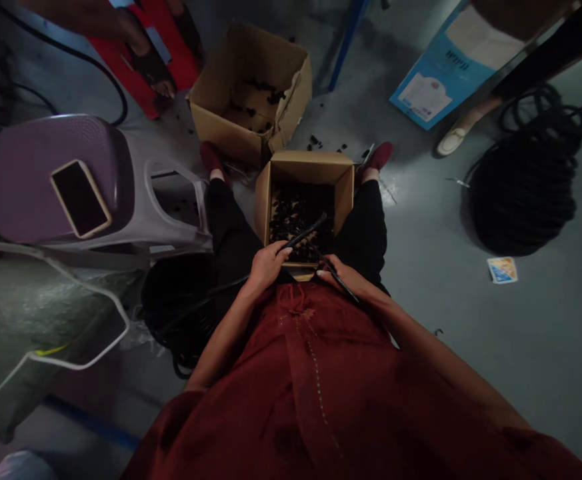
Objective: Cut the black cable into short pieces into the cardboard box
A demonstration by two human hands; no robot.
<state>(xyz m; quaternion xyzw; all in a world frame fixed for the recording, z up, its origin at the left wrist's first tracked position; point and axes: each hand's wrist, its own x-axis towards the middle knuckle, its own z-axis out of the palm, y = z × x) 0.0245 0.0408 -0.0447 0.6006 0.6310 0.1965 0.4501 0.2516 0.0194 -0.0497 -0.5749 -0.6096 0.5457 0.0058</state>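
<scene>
Grey concrete floor (535,360) with two open brown cardboard boxes (211,127), scattered small black pieces (314,141), and a coiled black cable (523,193)

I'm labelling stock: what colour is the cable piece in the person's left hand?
The cable piece is black, shown best in the head view.
</scene>
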